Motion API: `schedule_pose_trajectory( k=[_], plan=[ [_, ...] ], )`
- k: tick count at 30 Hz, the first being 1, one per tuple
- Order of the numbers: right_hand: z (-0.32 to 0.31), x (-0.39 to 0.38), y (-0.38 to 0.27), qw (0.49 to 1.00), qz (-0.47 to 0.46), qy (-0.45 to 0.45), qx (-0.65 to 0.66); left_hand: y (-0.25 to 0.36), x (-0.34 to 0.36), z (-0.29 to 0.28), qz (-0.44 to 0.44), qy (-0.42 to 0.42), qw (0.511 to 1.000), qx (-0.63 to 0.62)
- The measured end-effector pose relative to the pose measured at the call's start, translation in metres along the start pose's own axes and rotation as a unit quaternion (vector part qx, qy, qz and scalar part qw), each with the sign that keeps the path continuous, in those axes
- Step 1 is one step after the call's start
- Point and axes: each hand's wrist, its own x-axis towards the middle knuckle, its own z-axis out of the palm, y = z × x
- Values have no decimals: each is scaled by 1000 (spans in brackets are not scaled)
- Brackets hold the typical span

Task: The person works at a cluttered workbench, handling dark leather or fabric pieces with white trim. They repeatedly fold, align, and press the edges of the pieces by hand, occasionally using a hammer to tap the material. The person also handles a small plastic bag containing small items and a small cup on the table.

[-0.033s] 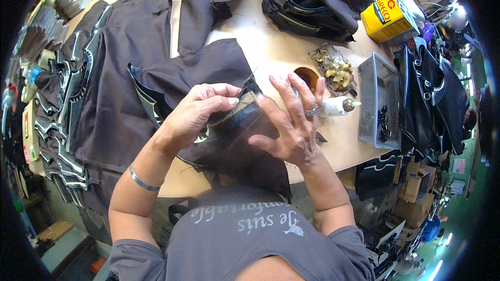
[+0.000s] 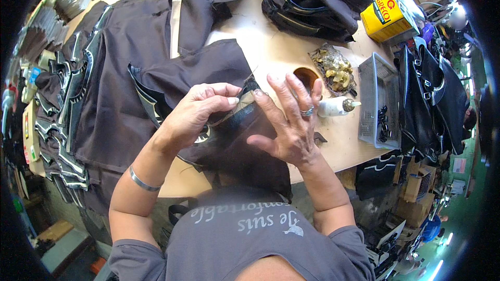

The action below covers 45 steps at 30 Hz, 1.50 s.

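Note:
My left hand pinches the corner of a dark brown fabric piece, where a pale patch and dark trimmed edge show, with loose threads. My right hand has its fingers spread, the index fingertip at that corner beside the patch; whether it presses is unclear. Just right of it stand a white bottle with a crusted nozzle and a brown pot, partly behind my fingers. Above the bottle lies a crumpled mass of yellowish crusted scraps.
Stacked fabric pieces cover the table's left side, another lies behind. At the back are dark bags and a yellow can; at right, a mesh basket and black bags. A person in blue is far right.
My right hand has shifted slightly left, bringing its index fingertip closer to the fabric corner. My left hand is almost unchanged.

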Motion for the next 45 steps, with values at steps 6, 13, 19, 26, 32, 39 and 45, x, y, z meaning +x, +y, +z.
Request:
schedule_pose_trajectory(
  k=[6, 13, 19, 26, 32, 39, 45],
  plan=[
    [3, -7, 2, 999, 27, -15, 40, -4, 0, -2, 13, -5, 1000, -22],
    [-2, 2, -2, 999, 31, 18, 37, 0, -2, 0, 22, -3, 999, -23],
    [-5, 2, -8, 1000, 15, 4, -3, -2, -8, -1, 39, 32, 999, 10],
    [-16, 10, -32, 791, 280, 48, 542, 14, -29, 27, 249, 109, 937, 220],
    [-51, 27, -35, 746, 290, 241, 549, 14, -28, -19, 439, 86, 798, 403],
    [-60, 50, 17, 652, 241, 261, 670, 23, -58, 24, 402, 224, 725, 512],
    [5, 99, 55, 587, 263, 169, 747, 118, -89, -47, 489, 493, 579, 427]
  ],
)
